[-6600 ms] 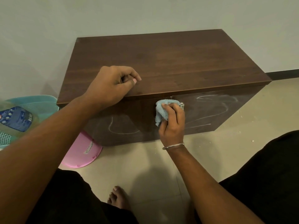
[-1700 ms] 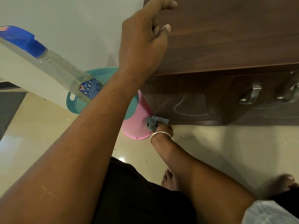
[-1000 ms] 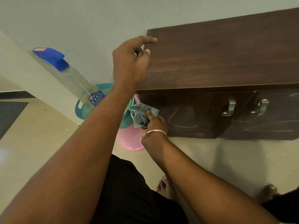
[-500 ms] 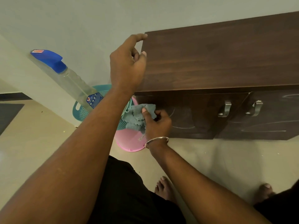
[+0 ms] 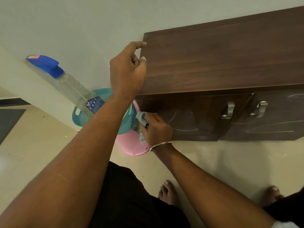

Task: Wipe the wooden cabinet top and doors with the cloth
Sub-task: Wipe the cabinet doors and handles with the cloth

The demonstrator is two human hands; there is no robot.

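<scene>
Cabinet of dark brown wood, low, against pale wall; white smear marks visible on both doors. Left door under wiping near its left edge. Teal perforated plastic basket and pink plastic tub standing just beside cabinet's left end. Left hand resting at top's left edge, fingers loosely curled, holding nothing. Right hand clamped around crumpled grey-blue cloth, pressed against door.

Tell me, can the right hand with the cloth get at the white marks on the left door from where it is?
Probably yes: the right hand grips the cloth at that door's left edge, and nothing lies between it and the marks.
</scene>
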